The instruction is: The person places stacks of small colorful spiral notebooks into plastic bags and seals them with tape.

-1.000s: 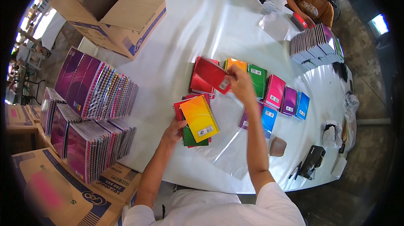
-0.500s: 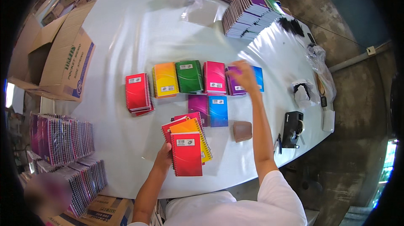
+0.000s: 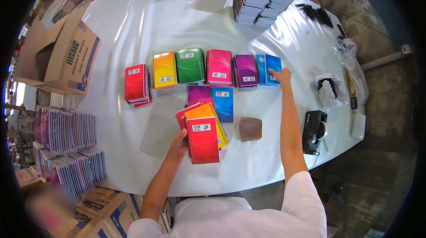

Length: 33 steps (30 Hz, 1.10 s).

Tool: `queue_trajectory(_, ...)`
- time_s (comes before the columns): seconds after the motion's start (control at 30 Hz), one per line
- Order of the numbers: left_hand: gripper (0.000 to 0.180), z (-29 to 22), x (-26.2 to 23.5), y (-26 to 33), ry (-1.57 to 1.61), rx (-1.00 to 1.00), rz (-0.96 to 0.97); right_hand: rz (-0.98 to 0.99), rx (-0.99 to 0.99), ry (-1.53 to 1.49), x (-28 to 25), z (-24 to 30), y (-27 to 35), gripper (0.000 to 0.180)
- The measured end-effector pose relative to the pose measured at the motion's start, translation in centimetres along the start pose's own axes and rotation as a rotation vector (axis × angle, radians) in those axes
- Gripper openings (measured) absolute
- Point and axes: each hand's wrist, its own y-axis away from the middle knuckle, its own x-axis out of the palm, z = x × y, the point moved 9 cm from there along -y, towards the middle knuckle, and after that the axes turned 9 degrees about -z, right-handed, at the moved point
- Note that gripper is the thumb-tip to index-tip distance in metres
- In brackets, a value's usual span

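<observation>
My left hand [image 3: 179, 142] grips a fanned bundle of small spiral notebooks by its left edge. A red notebook [image 3: 203, 147] lies on top, with a yellow notebook [image 3: 220, 130] and more covers peeking out beneath. At the right end of a row of stacks, my right hand [image 3: 282, 77] pinches the right edge of a blue notebook [image 3: 272, 66], thumb on its cover. That notebook sits askew over another blue one. Leftward along the row are purple [image 3: 245, 68], pink [image 3: 219, 62], green [image 3: 191, 64], yellow [image 3: 164, 67] and red [image 3: 135, 82] notebook stacks.
A purple notebook [image 3: 199, 93] and a blue notebook [image 3: 222, 110] lie below the row. Nearby are a brown block [image 3: 250, 129] and a black tape dispenser [image 3: 313, 131]. An open carton [image 3: 66, 62], wrapped notebooks [image 3: 71, 131] and a tall notebook pile [image 3: 259, 3] stand around.
My right hand has moved from above the purple stack to the blue notebook at the row's right end and taken its edge. The left hand still holds its bundle.
</observation>
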Motion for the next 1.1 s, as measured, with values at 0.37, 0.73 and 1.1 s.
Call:
queue_trajectory(0.37,0.094,-3.3,6.7,2.6,-0.180,-0.044,0.044,0.585,-0.019,-1.061,-10.0,8.3,30.5,0.062)
queue_trajectory(0.73,0.096,-6.9,13.5,10.4,-1.146,0.289,0.210,0.807,0.220,-1.730,-9.6,10.7,40.4,0.095)
queue_trajectory(1.1,0.123,-9.1,2.2,8.6,-0.935,0.529,0.075,0.610,-0.264,-1.547,-4.8,14.3,45.2,0.091)
